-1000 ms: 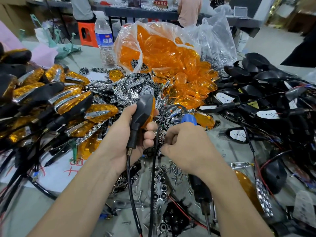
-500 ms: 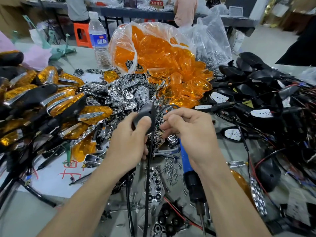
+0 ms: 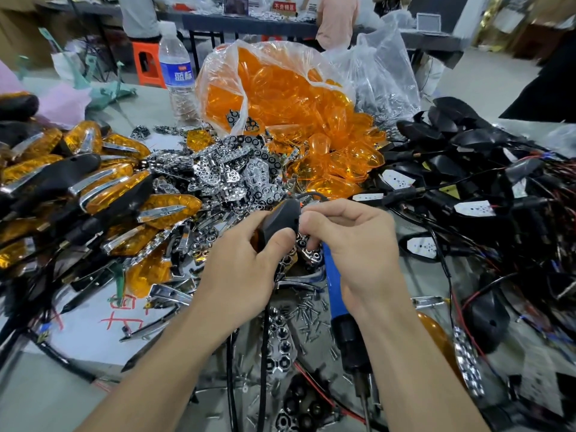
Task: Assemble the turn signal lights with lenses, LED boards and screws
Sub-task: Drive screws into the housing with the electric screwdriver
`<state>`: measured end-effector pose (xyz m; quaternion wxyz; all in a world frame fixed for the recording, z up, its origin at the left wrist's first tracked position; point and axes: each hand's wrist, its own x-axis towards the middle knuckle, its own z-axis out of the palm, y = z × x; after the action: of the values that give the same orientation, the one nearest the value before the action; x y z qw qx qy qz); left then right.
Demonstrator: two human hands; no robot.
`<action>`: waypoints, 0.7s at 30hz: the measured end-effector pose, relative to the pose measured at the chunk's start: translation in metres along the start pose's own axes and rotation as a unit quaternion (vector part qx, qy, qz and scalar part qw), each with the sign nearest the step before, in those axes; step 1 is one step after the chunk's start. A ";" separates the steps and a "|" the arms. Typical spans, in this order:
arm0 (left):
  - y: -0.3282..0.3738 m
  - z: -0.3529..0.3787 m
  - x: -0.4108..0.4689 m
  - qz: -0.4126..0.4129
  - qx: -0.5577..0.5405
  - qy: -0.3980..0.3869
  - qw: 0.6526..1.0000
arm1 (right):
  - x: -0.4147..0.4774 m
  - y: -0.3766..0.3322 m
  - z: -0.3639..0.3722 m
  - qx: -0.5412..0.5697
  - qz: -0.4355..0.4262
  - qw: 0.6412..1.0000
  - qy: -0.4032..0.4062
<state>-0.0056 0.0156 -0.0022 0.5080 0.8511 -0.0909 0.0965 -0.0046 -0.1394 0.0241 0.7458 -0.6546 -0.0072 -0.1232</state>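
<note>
A cluttered grey surface (image 3: 146, 102) filled the view, and beyond it, at the top of the frame, people stood at a dark bench beside an orange stool (image 3: 146, 64). On the surface stood a water bottle (image 3: 177, 73) and a clear bag of amber lenses (image 3: 280, 92), with chrome reflectors (image 3: 230, 173) heaped in front. Finished lights (image 3: 109, 188) were piled at the left, wired black housings (image 3: 467, 145) at the right, and loose screws (image 3: 308, 313) lay lower centre.

At mid-frame the left hand (image 3: 240, 269) gripped a turn signal light (image 3: 280, 218), its black back facing the camera. Its long axis ran from lower left to upper right, narrow tip uppermost. The right hand (image 3: 352, 238) was curled, its fingertips touching that tip, perhaps pinching a screw. The blue electric screwdriver (image 3: 335, 291) was tucked under its palm, bit towards the bottom edge.
</note>
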 end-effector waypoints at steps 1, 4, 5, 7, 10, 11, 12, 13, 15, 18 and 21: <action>0.000 0.000 -0.001 0.001 0.001 0.000 1.000 | 0.001 0.000 -0.001 0.002 0.005 1.000 -0.005; -0.001 0.001 -0.001 0.005 0.005 0.002 1.000 | 0.002 0.002 -0.001 0.004 0.034 0.999 -0.014; -0.002 0.001 -0.001 0.006 0.007 0.003 1.000 | 0.001 0.002 -0.001 0.003 0.040 0.999 -0.016; -0.003 0.001 0.000 0.008 0.010 0.007 1.000 | 0.001 0.003 -0.002 0.003 0.044 0.999 -0.015; -0.006 0.000 0.000 0.012 0.016 0.009 1.000 | 0.002 0.003 0.000 0.002 0.046 0.999 -0.006; -0.007 0.000 -0.001 0.012 0.017 0.009 1.000 | 0.001 0.003 0.001 -0.001 0.047 0.999 0.000; -0.007 0.000 -0.001 0.013 0.019 0.009 1.000 | 0.001 0.004 0.002 -0.006 0.047 0.999 0.010; -0.007 0.001 -0.001 0.015 0.023 0.010 1.000 | 0.001 0.004 0.002 -0.013 0.047 0.999 0.022; -0.007 0.000 -0.002 0.018 0.028 0.011 0.999 | 0.000 0.003 0.001 -0.020 0.049 0.998 0.033; -0.006 0.000 -0.002 0.025 0.028 0.010 0.999 | 0.001 0.004 -0.002 -0.004 0.060 0.998 0.010; -0.004 -0.002 -0.002 0.024 0.005 -0.004 1.000 | 0.004 0.004 -0.006 -0.009 0.073 0.997 -0.017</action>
<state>-0.0064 0.0192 -0.0050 0.5014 0.8513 -0.1127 0.1061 -0.0009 -0.1450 0.0197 0.7470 -0.6617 0.0291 -0.0579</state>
